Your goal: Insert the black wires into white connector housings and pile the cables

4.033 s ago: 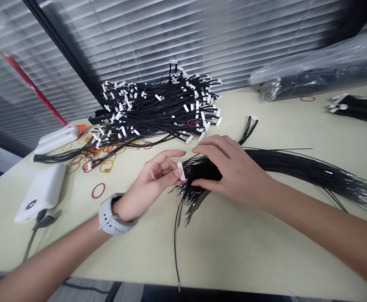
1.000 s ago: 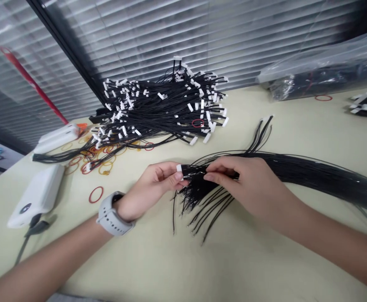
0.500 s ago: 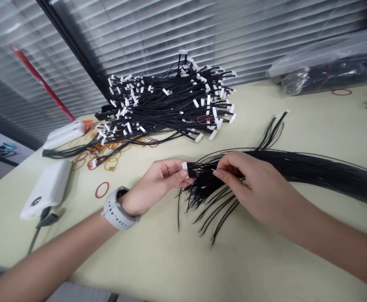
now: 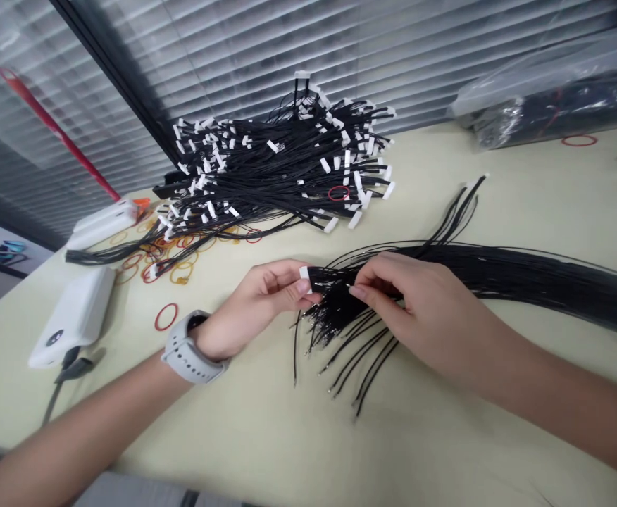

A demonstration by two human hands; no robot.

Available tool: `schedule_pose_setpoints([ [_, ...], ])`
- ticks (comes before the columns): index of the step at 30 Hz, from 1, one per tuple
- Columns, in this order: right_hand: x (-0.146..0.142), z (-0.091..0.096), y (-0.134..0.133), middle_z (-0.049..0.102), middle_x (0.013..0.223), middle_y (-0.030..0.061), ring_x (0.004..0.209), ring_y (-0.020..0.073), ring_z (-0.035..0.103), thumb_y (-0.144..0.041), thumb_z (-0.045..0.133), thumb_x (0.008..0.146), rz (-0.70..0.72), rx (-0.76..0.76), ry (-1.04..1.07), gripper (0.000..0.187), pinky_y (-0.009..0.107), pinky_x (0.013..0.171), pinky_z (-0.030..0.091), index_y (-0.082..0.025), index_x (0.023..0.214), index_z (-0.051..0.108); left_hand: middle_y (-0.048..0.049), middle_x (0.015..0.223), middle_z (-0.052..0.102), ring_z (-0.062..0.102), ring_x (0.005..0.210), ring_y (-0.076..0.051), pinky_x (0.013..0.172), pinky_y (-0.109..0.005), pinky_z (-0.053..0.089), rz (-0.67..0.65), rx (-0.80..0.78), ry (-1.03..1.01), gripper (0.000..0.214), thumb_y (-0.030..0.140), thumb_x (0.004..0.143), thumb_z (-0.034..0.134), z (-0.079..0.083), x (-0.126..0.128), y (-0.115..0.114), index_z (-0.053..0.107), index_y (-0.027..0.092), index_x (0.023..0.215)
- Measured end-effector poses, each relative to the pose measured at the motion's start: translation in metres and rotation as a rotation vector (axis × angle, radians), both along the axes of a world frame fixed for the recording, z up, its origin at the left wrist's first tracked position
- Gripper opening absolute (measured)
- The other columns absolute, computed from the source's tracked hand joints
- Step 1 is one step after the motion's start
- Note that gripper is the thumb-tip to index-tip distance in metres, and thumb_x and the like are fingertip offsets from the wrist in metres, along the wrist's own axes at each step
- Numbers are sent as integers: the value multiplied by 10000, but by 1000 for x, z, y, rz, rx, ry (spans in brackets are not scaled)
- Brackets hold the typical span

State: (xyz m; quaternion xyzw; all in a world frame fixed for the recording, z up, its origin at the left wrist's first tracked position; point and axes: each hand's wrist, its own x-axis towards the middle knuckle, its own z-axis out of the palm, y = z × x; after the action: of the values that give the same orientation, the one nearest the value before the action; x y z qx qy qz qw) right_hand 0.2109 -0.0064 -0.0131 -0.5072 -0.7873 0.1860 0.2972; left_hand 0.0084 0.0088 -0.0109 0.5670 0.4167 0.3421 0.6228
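Observation:
Between the thumb and fingers of my left hand (image 4: pixel 271 296) is a small white connector housing (image 4: pixel 305 279), with black wires on its right side. My right hand (image 4: pixel 414 303) is closed in a pinch on a thin black wire, whose bright metal tip (image 4: pixel 347 285) shows just past the fingertips, a short way from the connector. Below and behind both hands lies a thick bundle of black wires (image 4: pixel 541 274), running off to the right. Several loose wire ends (image 4: pixel 353 373) fan out below my right hand, tipped with metal terminals.
At the back lies a heap of black cables (image 4: pixel 266 169) with white connectors. Red and yellow rubber bands (image 4: pixel 182 271) lie scattered on the left, near a white power bank (image 4: pixel 76 317) with a plugged cable. A clear plastic bag (image 4: pixel 546 98) sits back right, by the window blinds.
The view has shifted slightly, so most things sit a little further left and up. My right hand has drawn the wire tip slightly closer to the connector; both grips stay the same.

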Motion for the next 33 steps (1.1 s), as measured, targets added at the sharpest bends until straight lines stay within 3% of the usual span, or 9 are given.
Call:
schedule_pose_setpoints([
  [4, 0, -1, -2, 586, 731, -17, 593, 83, 494, -199, 495, 834, 4, 12, 65, 113, 219, 530, 340, -185, 734, 548, 51, 714, 522, 610, 718, -74, 757, -217, 523, 36, 91, 5, 226, 131, 838, 537, 2, 4, -4, 495, 238, 1033],
  [8, 0, -2, -6, 566, 712, -20, 567, 73, 485, -197, 475, 840, 55, 25, 129, 72, 205, 502, 340, -187, 776, 506, 24, 762, 504, 585, 697, -82, 619, -187, 508, 28, 266, 181, 108, 100, 852, 450, 3, 8, -9, 501, 193, 829],
  [10, -2, -3, -8, 554, 708, -24, 561, 67, 475, -189, 465, 845, 111, 33, 150, 65, 196, 492, 338, -189, 785, 491, -3, 780, 507, 565, 688, -88, 608, -199, 500, -3, 352, 267, 165, 84, 843, 422, 4, 10, -11, 541, 158, 755],
  [15, -5, -5, -8, 535, 716, -26, 556, 54, 449, -176, 450, 854, 173, 67, 149, 89, 191, 491, 327, -180, 768, 473, -30, 857, 495, 525, 748, -125, 597, -229, 473, -15, 510, 359, 121, 165, 807, 551, 4, 11, -15, 602, 165, 916],
  [17, -5, -6, -7, 528, 722, -26, 566, 55, 445, -180, 451, 855, 178, 73, 150, 89, 191, 495, 325, -178, 768, 472, -27, 831, 502, 511, 750, -125, 565, -211, 451, -1, 557, 349, 94, 196, 799, 584, 2, 11, -15, 613, 171, 885],
  [33, -10, -7, -8, 520, 657, -33, 516, 62, 405, -259, 430, 867, 127, -32, 223, 131, 206, 472, 306, -184, 772, 480, -27, 740, 549, 515, 687, -120, 595, -246, 415, 135, 529, 259, 72, 183, 768, 616, 1, 20, -14, 677, 153, 744],
])
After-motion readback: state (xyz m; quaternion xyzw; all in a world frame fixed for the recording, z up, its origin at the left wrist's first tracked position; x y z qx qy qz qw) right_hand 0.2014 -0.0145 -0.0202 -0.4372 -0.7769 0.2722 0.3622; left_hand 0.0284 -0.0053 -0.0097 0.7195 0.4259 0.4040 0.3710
